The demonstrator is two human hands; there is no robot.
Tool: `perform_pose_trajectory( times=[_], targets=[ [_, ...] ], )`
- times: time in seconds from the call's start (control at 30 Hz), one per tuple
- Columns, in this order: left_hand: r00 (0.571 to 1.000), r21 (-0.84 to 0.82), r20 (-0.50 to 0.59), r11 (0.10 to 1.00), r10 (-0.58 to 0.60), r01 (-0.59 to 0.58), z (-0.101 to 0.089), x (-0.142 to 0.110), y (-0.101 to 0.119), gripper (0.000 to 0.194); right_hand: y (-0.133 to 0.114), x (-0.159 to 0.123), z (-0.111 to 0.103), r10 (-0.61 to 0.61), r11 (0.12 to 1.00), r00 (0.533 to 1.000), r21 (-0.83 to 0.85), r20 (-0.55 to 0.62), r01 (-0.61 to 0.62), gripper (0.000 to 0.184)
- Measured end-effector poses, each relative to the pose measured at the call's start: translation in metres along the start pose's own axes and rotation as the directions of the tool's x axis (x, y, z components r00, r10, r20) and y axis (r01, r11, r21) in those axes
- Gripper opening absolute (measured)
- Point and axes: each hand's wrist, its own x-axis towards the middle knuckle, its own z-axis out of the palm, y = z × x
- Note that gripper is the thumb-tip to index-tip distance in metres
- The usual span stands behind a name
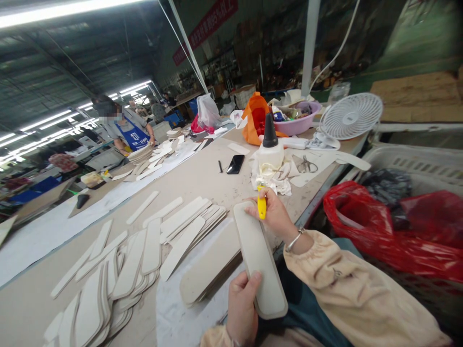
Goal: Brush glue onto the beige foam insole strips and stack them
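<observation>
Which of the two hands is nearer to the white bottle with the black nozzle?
Right. The right hand, holding a yellow-handled tool, is just in front of the white bottle. The left hand is farther back, gripping the pale panel's near end.

The person's right hand (277,214) and left hand (243,306) are going bare, without gloves. A loose peach-beige right sleeve (347,284) is covering the forearm, wrinkling along its length, gathering at the cuff and showing a small dark-outlined mark. A slim silvery bracelet (294,240) is circling the right wrist. A matching peach-beige left sleeve (216,336) is showing at the lower edge, and dark teal cloth (307,308) is covering the lap
</observation>
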Motion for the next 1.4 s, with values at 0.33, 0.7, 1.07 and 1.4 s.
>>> perform_pose_trajectory(
  times=[0.33,0.7,1.07,1.4],
  targets=[
    [1.0,0.002,-0.007,1.0,-0.01,0.01,0.0,-0.002,0.001,0.034,0.0,0.001,0.001,0.002,1.0,1.0,-0.013,0.01,-0.002,0.059],
    [1.0,-0.007,0.009,1.0,-0.018,0.018,-0.003,-0.002,-0.001,0.034,0.004,0.0,0.0,0.011,1.0,1.0,-0.02,0.007,-0.011,0.056],
    [0.997,-0.094,0.075,0.995,-0.037,0.044,0.002,-0.001,0.014,0.035,0.005,0.001,-0.002,0.004,1.0,1.0,-0.009,0.002,-0.004,0.054],
    [0.998,-0.036,0.061,0.999,0.0,0.002,0.004,0.0,0.015,0.026,0.006,0.0,0.0,0.014,1.0,1.0,0.016,0.021,-0.014,0.054]
  ],
)
